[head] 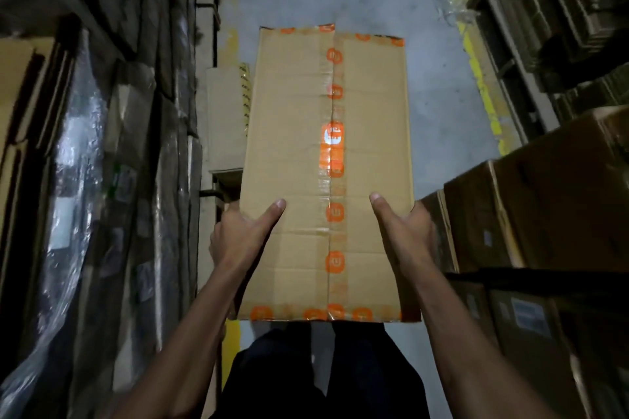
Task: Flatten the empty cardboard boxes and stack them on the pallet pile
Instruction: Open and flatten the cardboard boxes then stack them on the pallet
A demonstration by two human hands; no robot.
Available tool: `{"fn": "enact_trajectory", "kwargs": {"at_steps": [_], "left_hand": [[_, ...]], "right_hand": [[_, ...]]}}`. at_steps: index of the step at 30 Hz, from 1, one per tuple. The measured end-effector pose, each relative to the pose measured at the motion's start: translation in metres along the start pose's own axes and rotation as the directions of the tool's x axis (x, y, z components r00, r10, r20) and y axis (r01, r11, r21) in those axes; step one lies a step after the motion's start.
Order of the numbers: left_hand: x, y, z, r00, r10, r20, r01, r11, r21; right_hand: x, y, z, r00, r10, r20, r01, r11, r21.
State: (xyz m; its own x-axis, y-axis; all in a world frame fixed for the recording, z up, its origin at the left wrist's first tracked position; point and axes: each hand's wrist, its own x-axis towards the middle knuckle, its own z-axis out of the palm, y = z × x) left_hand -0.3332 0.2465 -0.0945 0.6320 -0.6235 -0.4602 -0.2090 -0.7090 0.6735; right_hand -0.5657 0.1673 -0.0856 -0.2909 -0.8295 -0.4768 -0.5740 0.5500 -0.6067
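A long brown cardboard box [292, 160] with clear tape and orange logos along its centre seam is held out in front of me above the grey floor. My left hand [241, 231] grips its left side, thumb lying on the top face. My right hand [405, 228] grips the right side the same way. The fingers of both hands are hidden under the box. The box's flaps are taped shut and it keeps its full shape. No pallet pile can be made out with certainty.
Plastic-wrapped stacks of goods [102, 163] line the left side. Brown cartons [544, 207] and shelving with flat cardboard [561, 27] fill the right. A smaller box [226, 119] sits on the floor at left. A yellow floor line [483, 88] borders the narrow aisle.
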Motion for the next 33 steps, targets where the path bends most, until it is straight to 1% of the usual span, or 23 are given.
{"fn": "enact_trajectory", "kwargs": {"at_steps": [5,9,15,19,21,24,28,31,33], "left_hand": [[-0.066,-0.033,-0.012,1.000,0.014,0.019,-0.014,1.000,0.017],[-0.105,-0.063,-0.008,1.000,0.000,0.028,-0.001,1.000,0.013],[-0.164,-0.114,0.018,1.000,-0.024,0.017,0.023,0.999,0.028],[-0.190,-0.151,0.038,0.996,-0.066,0.052,0.065,0.998,0.025],[-0.202,-0.165,0.047,0.995,-0.089,0.055,0.086,0.995,0.049],[-0.209,-0.184,0.058,0.990,-0.134,0.052,0.129,0.987,0.095],[-0.199,-0.220,0.079,0.980,-0.184,0.082,0.176,0.980,0.096],[-0.184,-0.252,0.095,0.974,-0.196,0.113,0.181,0.975,0.133],[-0.171,-0.273,0.108,0.977,-0.182,0.108,0.167,0.977,0.130]], "right_hand": [[-0.056,0.043,-0.021,1.000,0.020,-0.003,-0.020,0.998,-0.062],[-0.081,0.084,-0.031,1.000,0.023,0.003,-0.023,0.997,-0.074],[-0.104,0.160,-0.042,0.999,0.025,0.038,-0.022,0.996,-0.086],[-0.112,0.208,-0.041,0.996,0.057,0.064,-0.051,0.994,-0.096],[-0.115,0.228,-0.039,0.993,0.083,0.082,-0.074,0.992,-0.104],[-0.112,0.255,-0.033,0.986,0.126,0.113,-0.106,0.980,-0.167],[-0.102,0.293,-0.011,0.980,0.162,0.118,-0.135,0.968,-0.212],[-0.094,0.317,0.015,0.977,0.180,0.112,-0.149,0.959,-0.241],[-0.084,0.336,0.037,0.978,0.182,0.100,-0.155,0.959,-0.236]]}}
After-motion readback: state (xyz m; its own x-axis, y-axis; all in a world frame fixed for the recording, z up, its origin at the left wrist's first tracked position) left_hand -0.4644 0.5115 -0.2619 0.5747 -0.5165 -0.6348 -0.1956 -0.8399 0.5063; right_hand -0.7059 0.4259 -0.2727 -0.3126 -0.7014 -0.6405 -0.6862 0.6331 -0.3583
